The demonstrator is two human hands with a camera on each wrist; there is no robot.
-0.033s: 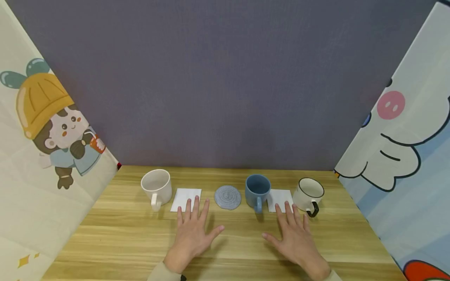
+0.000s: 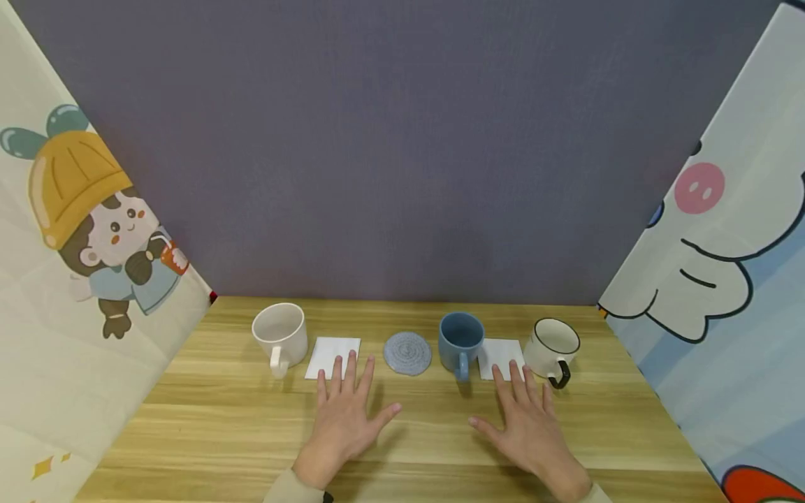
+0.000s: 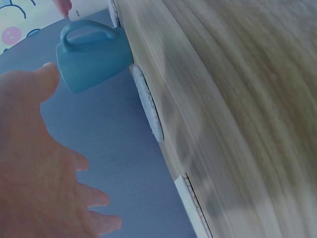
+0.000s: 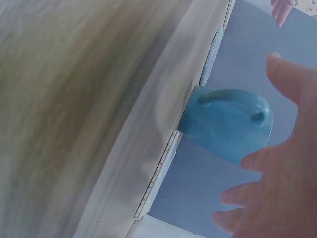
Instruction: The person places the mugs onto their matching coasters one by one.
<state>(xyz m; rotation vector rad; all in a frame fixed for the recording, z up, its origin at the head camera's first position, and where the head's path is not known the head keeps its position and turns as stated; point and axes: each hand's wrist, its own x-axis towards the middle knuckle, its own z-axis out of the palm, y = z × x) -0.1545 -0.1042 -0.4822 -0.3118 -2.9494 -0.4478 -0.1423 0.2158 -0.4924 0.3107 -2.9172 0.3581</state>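
Items on wooden bench [image 2: 409, 468], L to R, seen from where I stand:

1. White mug [image 2: 286, 342]: upright, far L end, handle twd. hands' side. Ahead & L of left hand.

2. Left square coaster [image 2: 330, 355]: white, flat, just R of white mug, w/ a gap.

3. Left hand [image 2: 344, 419]: fingers straight & spread, gripping nothing, raised off bench; well apart from right hand. Nearest item: left square coaster, dead ahead, fingertips overlapping its near edge in head view only; left wrist view shows them clear.

4. Round coaster [image 2: 407, 353]: grey, flat, approx. mid-row, ahead of gap btwn. hands.

5. Blue mug [image 2: 458, 356]: upright, long axis vert., handle twd. hands' side. Key relation: lies ahead & L of right hand, ahead & well R of left; right hand clearly nearer. On bench btwn. round coaster & right square coaster; contact w/ latter: can't tell.

6. Right square coaster [image 2: 499, 355]: white, flat, ahead of right hand's fingertips.

7. Right hand [image 2: 531, 426]: fingers spread, thumb out to L, nothing held, raised off bench.

8. Black-rimmed mug [image 2: 546, 360]: white, upright, far R end; black handle twd. hands' side, slightly R. Just beside right square coaster; touching or not, can't tell.
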